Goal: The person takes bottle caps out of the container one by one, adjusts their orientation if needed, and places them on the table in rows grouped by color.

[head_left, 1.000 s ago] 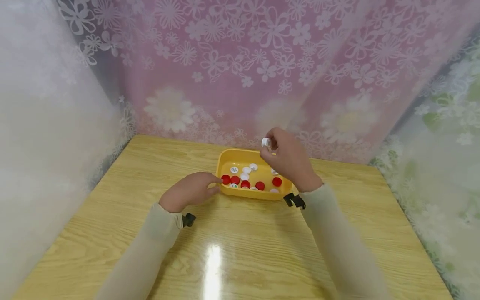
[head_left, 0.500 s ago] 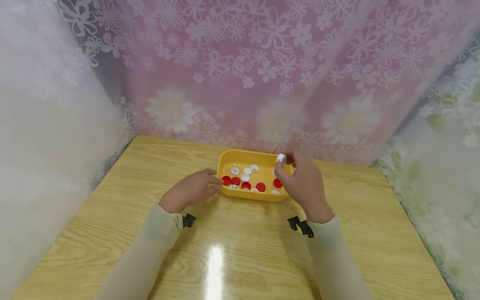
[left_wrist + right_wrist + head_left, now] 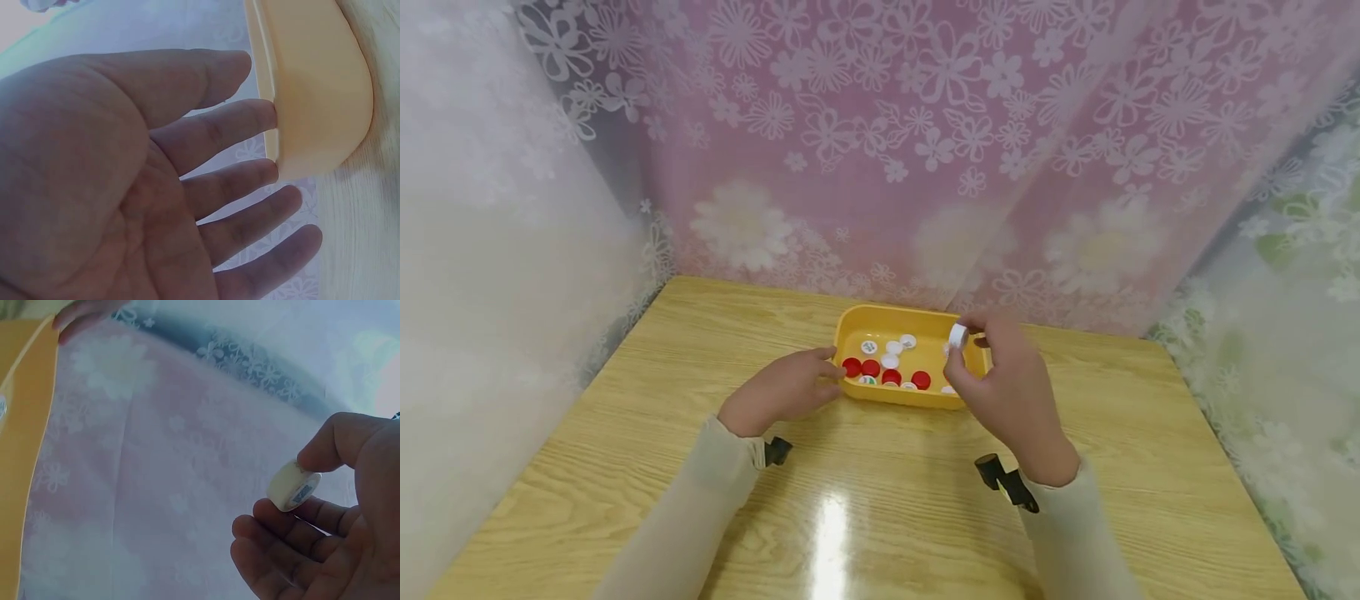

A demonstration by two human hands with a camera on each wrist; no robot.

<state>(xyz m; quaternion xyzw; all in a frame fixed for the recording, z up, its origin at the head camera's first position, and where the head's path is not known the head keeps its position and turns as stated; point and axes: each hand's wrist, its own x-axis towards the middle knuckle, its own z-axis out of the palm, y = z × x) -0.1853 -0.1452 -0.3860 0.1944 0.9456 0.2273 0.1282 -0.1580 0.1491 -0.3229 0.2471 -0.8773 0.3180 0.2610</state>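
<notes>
My right hand [image 3: 1015, 383] holds a white bottle cap [image 3: 957, 336] over the right end of a yellow tray [image 3: 895, 398]. Thumb and forefinger pinch the cap [image 3: 292, 485] by its edge in the right wrist view, and a small blue print shows on its flat face. At the tray's left end is my left hand [image 3: 782, 387], fingers spread and nearly straight. In the left wrist view, its fingertips [image 3: 265, 114] reach the tray's rim. Inside the tray lie several red caps [image 3: 921, 380] and several white caps [image 3: 890, 361]. My right hand hides part of the tray's right end.
The tray stands near the back of a wood-grain table [image 3: 760, 517]. A pink flowered curtain [image 3: 865, 167] hangs right behind it, with pale sheets [image 3: 512, 250] on the left and more on the right. Both wrists wear small black mounts [image 3: 778, 451].
My right hand has moved right and toward me, from above the tray's back edge to its right end, still pinching the white cap. The left hand has stayed by the tray's left end.
</notes>
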